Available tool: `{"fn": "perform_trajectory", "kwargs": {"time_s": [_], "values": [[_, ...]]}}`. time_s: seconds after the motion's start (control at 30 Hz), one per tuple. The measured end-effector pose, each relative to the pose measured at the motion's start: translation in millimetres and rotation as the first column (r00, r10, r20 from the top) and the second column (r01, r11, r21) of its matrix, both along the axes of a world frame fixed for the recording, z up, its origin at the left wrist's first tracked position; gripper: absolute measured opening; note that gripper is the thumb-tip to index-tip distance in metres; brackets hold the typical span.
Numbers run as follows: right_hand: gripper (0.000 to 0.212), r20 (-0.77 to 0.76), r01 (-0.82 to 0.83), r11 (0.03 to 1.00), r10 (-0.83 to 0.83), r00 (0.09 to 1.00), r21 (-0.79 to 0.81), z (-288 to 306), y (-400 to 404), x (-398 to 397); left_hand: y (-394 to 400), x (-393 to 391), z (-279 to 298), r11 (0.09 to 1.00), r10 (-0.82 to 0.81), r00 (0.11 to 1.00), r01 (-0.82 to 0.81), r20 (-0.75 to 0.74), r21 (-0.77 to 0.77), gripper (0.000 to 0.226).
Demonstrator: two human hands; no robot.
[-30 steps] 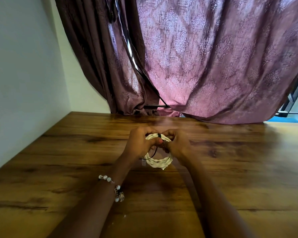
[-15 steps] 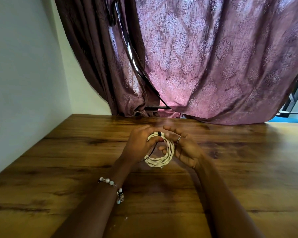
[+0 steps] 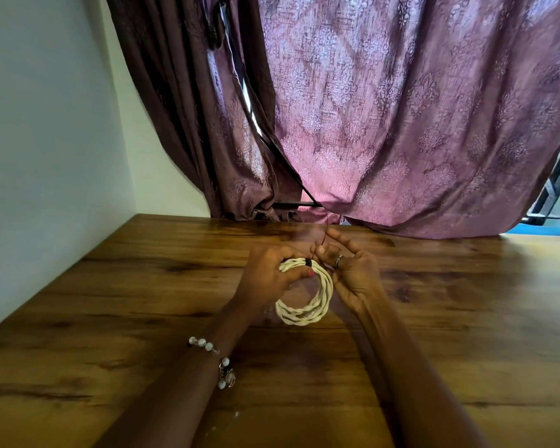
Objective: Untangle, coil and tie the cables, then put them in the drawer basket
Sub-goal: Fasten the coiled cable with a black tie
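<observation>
Wood-grain table (image 3: 110, 318) meets white wall (image 3: 46, 124) and mauve curtains (image 3: 401, 124). My left hand (image 3: 265, 276) grips the coiled cream cable (image 3: 304, 295) above it; my right hand (image 3: 349, 273) pinches a thin dark tie (image 3: 324, 232), its end blurred.

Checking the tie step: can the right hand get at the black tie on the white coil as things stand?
Probably yes. The right hand sits right beside the black tie at the top of the white coil, pinching a thin dark strand there. The left hand grips the coil's other side, leaving that side free.

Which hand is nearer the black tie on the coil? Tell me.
Right. The right hand pinches the tie's loose end beside the wrap; the left hand grips the coil just left of it.
</observation>
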State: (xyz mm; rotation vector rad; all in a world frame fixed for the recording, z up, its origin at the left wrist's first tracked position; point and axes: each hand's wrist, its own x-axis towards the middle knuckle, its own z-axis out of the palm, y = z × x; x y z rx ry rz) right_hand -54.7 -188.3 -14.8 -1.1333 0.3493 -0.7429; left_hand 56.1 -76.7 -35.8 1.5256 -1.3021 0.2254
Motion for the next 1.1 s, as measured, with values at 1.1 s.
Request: {"fn": "perform_trajectory", "kwargs": {"time_s": [1.1], "values": [[0.041,0.091,0.19,0.594,-0.192,0.977,-0.782,-10,10,16,0,4,17,0.96,-0.277,0.266,0.051,-0.923,-0.274,0.01]]}}
